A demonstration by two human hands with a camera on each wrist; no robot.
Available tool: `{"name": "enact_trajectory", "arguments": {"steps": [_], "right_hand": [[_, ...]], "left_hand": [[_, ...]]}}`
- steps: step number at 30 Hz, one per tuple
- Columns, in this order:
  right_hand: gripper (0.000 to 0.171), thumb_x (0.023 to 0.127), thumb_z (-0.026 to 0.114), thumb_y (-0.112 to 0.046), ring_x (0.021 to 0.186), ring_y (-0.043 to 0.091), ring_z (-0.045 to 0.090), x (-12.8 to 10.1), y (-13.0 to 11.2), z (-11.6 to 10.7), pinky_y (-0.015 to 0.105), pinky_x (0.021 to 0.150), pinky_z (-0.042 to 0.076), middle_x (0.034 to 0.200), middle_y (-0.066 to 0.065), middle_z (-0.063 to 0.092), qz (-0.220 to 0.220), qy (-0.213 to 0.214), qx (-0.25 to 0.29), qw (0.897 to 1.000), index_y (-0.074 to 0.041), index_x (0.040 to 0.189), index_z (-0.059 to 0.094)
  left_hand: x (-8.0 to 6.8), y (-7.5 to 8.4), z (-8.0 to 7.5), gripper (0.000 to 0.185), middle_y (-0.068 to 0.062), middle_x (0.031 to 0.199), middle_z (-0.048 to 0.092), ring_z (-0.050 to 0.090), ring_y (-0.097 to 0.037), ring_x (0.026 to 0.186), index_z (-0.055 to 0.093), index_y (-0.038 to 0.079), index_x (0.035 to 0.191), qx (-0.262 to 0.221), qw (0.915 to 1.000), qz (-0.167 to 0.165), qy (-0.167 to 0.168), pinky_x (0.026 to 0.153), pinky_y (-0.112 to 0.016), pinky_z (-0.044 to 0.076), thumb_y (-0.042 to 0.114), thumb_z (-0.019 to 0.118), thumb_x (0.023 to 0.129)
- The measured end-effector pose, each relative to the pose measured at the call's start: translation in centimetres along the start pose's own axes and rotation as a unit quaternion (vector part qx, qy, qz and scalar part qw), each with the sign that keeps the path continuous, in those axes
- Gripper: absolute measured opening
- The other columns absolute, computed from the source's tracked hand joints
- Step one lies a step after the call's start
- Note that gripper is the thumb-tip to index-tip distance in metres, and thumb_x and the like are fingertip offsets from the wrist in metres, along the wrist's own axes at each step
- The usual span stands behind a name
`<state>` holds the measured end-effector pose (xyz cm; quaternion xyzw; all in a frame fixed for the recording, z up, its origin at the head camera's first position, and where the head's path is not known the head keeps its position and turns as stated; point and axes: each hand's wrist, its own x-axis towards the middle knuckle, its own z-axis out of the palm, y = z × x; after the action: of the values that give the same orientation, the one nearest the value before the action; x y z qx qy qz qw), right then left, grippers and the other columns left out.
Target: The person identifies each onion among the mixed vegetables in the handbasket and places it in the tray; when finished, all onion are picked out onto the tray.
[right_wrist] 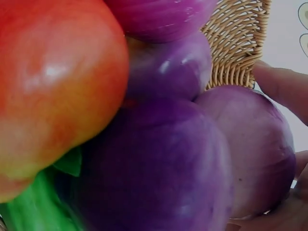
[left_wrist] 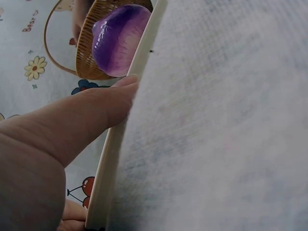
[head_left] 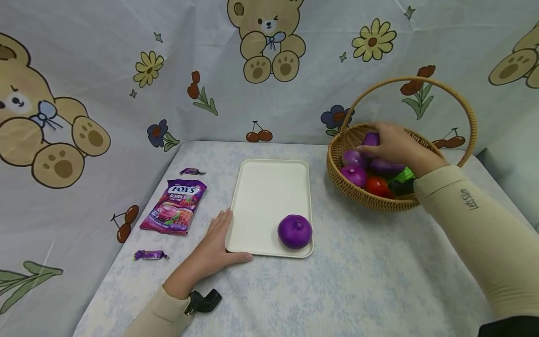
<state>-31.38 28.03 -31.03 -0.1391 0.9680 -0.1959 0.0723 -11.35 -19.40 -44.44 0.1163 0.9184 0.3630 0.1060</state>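
Note:
My left hand rests at the near left corner of a cream tray, fingers stretched along its left side and thumb at the front edge. On the tray's near right part sits a purple onion, also in the left wrist view behind the thumb. My right hand reaches into a wicker basket and grips another purple onion, its thumb and fingers round the onion's outer side. Around it lie more purple onions, an eggplant, a tomato and a green vegetable.
Left of the tray lies a purple candy bag, with one wrapped candy behind it and another in front. The basket's tall handle arches over the right arm. A bear-printed cloth hangs behind the table.

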Motion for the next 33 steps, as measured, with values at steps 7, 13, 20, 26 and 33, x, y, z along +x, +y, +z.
{"name": "enact_trajectory", "arguments": {"steps": [7, 13, 20, 26, 33], "right_hand": [[0.083, 0.1, 0.071, -0.045, 0.12, 0.054, 0.048, -0.1, 0.1, 0.1, 0.073, 0.097, 0.047, 0.136, 0.036, 0.049, -0.005, 0.002, -0.01, 1.0, 0.01, 0.153, 0.039], [0.08, 0.1, 0.069, -0.052, 0.115, 0.052, 0.051, -0.4, -0.1, 0.0, 0.072, 0.093, 0.049, 0.132, 0.035, 0.053, -0.002, 0.009, -0.014, 1.0, 0.007, 0.15, 0.045], [0.084, 0.1, 0.066, -0.057, 0.113, 0.052, 0.054, -1.0, -0.7, -0.3, 0.072, 0.092, 0.049, 0.13, 0.034, 0.055, -0.006, 0.03, -0.004, 1.0, 0.004, 0.153, 0.044], [0.087, 0.1, 0.065, -0.059, 0.116, 0.052, 0.052, -2.0, -2.2, -1.0, 0.073, 0.091, 0.05, 0.136, 0.034, 0.052, -0.014, 0.053, 0.01, 0.998, 0.002, 0.156, 0.042], [0.091, 0.096, 0.065, -0.066, 0.122, 0.051, 0.051, -3.3, -5.1, -1.1, 0.073, 0.093, 0.05, 0.146, 0.029, 0.05, -0.019, 0.08, 0.044, 0.996, -0.006, 0.16, 0.041]], "left_hand": [[0.0, 0.1, 0.0, 0.136, -0.014, 0.174, 0.006, -0.004, -0.028, 0.159, 0.009, 0.0, 0.168, 0.002, 1.0, 0.002, 0.001, 0.127, -0.05, -0.001, 0.06, 0.09, 0.077], [0.0, 0.0, 0.0, 0.136, -0.014, 0.174, 0.006, -0.004, -0.028, 0.159, 0.009, 0.0, 0.168, 0.004, 1.0, 0.004, 0.001, 0.127, -0.05, -0.001, 0.062, 0.089, 0.077], [0.0, -0.1, 0.1, 0.136, -0.015, 0.174, 0.007, -0.004, -0.029, 0.159, 0.009, -0.001, 0.168, 0.003, 1.0, 0.006, 0.002, 0.127, -0.05, -0.001, 0.063, 0.089, 0.077], [0.0, 0.0, 0.1, 0.136, -0.015, 0.174, 0.007, -0.003, -0.029, 0.159, 0.01, -0.001, 0.168, 0.001, 1.0, 0.007, 0.003, 0.127, -0.051, 0.0, 0.062, 0.089, 0.077], [-0.1, 0.0, 0.1, 0.136, -0.015, 0.174, 0.008, -0.003, -0.029, 0.159, 0.01, 0.0, 0.168, -0.001, 1.0, 0.008, 0.004, 0.127, -0.051, 0.0, 0.063, 0.089, 0.077]]}}
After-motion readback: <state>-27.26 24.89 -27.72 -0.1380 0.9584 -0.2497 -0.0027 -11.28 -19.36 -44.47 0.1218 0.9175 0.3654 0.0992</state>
